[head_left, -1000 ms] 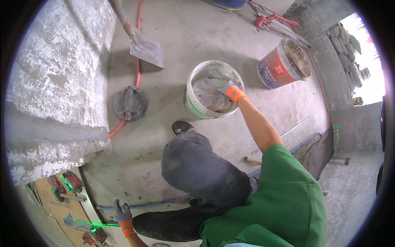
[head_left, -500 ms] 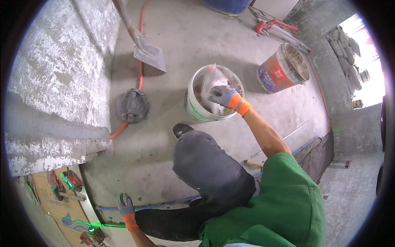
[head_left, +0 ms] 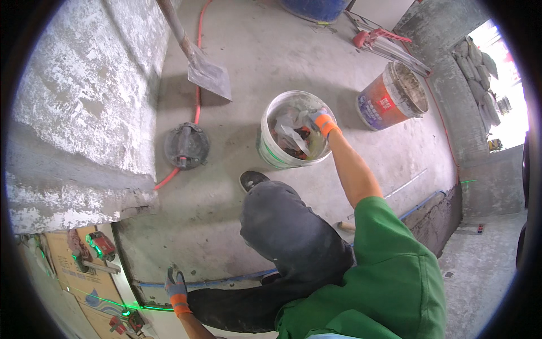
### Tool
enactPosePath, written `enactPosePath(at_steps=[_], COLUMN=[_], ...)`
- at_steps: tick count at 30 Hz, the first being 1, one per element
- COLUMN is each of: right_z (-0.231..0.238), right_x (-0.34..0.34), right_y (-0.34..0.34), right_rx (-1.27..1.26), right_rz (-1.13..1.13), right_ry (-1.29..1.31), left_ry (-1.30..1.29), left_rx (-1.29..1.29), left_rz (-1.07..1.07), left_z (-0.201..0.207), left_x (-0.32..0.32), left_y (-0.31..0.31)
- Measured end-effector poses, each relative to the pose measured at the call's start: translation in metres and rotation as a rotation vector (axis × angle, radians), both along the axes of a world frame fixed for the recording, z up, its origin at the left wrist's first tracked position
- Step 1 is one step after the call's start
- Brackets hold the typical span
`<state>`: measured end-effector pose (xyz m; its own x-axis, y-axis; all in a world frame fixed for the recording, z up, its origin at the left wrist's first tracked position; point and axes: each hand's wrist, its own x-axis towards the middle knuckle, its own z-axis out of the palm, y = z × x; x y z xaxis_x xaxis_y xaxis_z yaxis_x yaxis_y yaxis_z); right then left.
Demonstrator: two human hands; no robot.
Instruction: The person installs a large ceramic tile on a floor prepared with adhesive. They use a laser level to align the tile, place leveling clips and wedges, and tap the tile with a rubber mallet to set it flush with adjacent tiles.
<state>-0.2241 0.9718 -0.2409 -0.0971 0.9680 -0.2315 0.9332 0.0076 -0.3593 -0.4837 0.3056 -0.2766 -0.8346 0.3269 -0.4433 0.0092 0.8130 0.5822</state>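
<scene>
A white bucket point(head_left: 267, 148) stands on the floor in front of my bent knee. Inside it lie a crumpled clear plastic bag point(head_left: 291, 129) and several dark and orange items that I cannot make out. My right hand point(head_left: 320, 120), in a grey and orange glove, reaches down inside the bucket's right side against the plastic. Its fingers are blurred and partly hidden, so their grip does not show. My left hand point(head_left: 176, 287), gloved alike, is by my lower leg near the tile's edge, thumb and fingers apart, holding nothing.
An orange and purple bucket point(head_left: 375, 104) stands right of the white one. A shovel point(head_left: 208, 76) leans at the left, near a dark round device point(head_left: 186, 146) on a red hose point(head_left: 199, 96). Cardboard point(head_left: 62, 257) carries red laser-lit tools point(head_left: 100, 246). A wooden handle point(head_left: 346, 226) lies beside me.
My right hand has gone from above the bucket's rim down into it, toward its right side. The plastic bag has sunk lower, baring the dark and orange items. My left hand stays about where it was.
</scene>
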Motion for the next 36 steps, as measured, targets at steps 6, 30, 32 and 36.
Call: enactPosePath(at_steps=[6, 30, 32, 36], right_z=[0.09, 0.053, 0.072, 0.075], right_x=[0.005, -0.029, -0.015, 0.011], right_y=[-0.018, -0.021, -0.04, -0.075], right_rx=[0.235, 0.108, 0.323, 0.822], right_rz=[-0.056, 0.288, 0.272, 0.363], right_ry=[0.889, -0.222, -0.077, 0.055], left_ry=[-0.063, -0.109, -0.137, -0.121], left_rx=[0.131, 0.154, 0.247, 0.219], left_rz=[0.111, 0.124, 0.195, 0.107], left_z=[-0.017, -0.036, -0.042, -0.04], left_x=[0.002, 0.0, -0.001, -0.005], left_y=[-0.01, -0.031, -0.032, -0.025])
